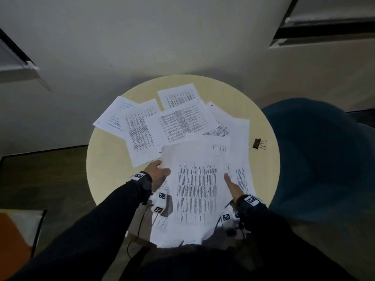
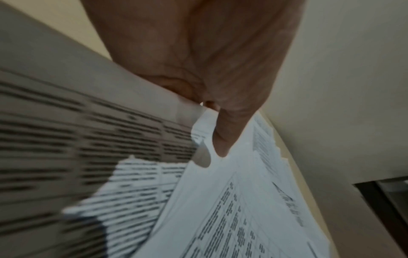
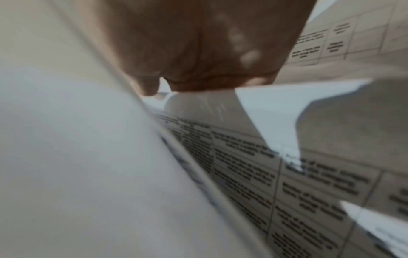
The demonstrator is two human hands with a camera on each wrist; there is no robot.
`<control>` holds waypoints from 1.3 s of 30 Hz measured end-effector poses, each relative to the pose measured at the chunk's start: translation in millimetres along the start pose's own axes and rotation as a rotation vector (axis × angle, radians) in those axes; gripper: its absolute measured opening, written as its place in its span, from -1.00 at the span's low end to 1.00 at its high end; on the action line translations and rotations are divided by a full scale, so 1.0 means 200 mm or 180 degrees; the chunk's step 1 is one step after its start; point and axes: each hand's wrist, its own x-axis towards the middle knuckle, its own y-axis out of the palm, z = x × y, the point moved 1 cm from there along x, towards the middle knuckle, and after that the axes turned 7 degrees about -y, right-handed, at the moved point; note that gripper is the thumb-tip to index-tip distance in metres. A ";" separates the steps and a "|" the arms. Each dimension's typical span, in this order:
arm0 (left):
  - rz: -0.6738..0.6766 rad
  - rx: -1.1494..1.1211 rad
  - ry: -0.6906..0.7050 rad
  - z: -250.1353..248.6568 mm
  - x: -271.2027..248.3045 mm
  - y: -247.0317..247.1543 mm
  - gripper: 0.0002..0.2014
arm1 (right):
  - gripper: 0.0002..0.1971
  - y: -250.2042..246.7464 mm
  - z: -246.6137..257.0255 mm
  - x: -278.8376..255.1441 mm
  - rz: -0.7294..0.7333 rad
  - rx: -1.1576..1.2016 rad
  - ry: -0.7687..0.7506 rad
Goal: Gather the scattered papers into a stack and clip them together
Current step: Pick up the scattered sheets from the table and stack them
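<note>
Several printed sheets (image 1: pixel 178 122) lie scattered and overlapping on a round cream table (image 1: pixel 105 169). I hold one sheet with a printed table (image 1: pixel 196 189) raised over the near edge, with more sheets under it. My left hand (image 1: pixel 160 172) pinches its left edge; in the left wrist view the hand (image 2: pixel 198 61) grips the blurred sheet (image 2: pixel 66 131) above the loose papers (image 2: pixel 243 209). My right hand (image 1: pixel 232 185) holds the right edge, thumb on top; in the right wrist view its fingers (image 3: pixel 198 43) are beside the sheet (image 3: pixel 66 157). A black binder clip (image 1: pixel 258 143) lies alone at the table's right side.
A blue upholstered chair (image 1: pixel 324 159) stands close against the table's right side. Dark floor (image 1: pixel 40 179) and an orange object (image 1: pixel 12 240) are at the lower left. A pale wall (image 1: pixel 182 37) rises behind the table.
</note>
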 end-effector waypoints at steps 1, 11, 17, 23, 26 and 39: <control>-0.0006 0.0081 -0.0086 0.04 0.01 -0.01 -0.59 | -0.16 -0.01 0.01 -0.02 -0.0044 -0.0049 0.0019; -0.0351 -0.0729 -0.0403 0.36 0.11 0.05 -0.85 | -0.45 0.02 0.04 0.01 0.0444 -0.0643 -0.0340; -0.0521 -0.1065 -0.0456 0.17 0.04 0.28 -0.57 | -0.54 0.14 0.00 0.07 0.0627 -0.0776 -0.0468; -0.1234 -0.0255 -0.0478 0.19 0.02 0.34 -0.29 | -0.45 0.23 0.02 0.00 0.0640 -0.0591 -0.0775; -0.1115 -0.0773 -0.0382 0.28 0.10 0.27 -0.12 | -0.38 0.24 0.03 0.01 0.0637 -0.0497 -0.0876; -0.0171 -0.2257 0.0346 0.24 -0.09 -0.01 -0.70 | -0.30 0.27 0.25 -0.08 0.0568 -0.0068 -0.1811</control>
